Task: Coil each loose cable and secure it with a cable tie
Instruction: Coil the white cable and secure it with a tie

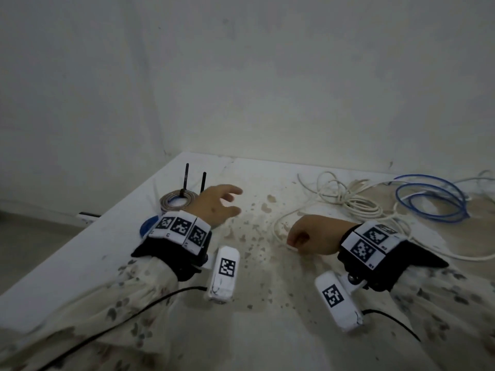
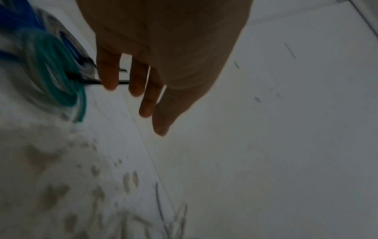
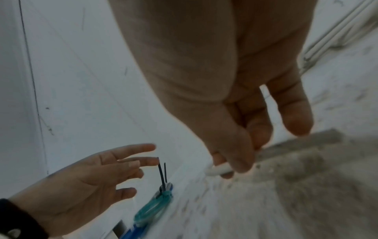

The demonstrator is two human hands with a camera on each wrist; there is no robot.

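Observation:
My left hand [image 1: 233, 200] hovers open over the table, fingers spread and holding nothing; the left wrist view shows its fingers [image 2: 146, 103] straight. Just left of it lies a coiled grey cable [image 1: 177, 201] with two black cable ties [image 1: 186, 178] sticking up. In the wrist views a teal coil [image 2: 57, 77] lies by the ties [image 3: 162, 176]. My right hand [image 1: 294, 242] is curled and pinches the end of the loose white cable [image 3: 216, 169]. That cable's tangle [image 1: 348, 199] lies behind the hand. A loose blue cable [image 1: 431, 202] lies at the far right.
The white table [image 1: 80, 258] is stained brown in the middle and stands in a corner of white walls. A blue coil [image 1: 147, 226] shows beside my left wrist. The table's left edge drops to the floor.

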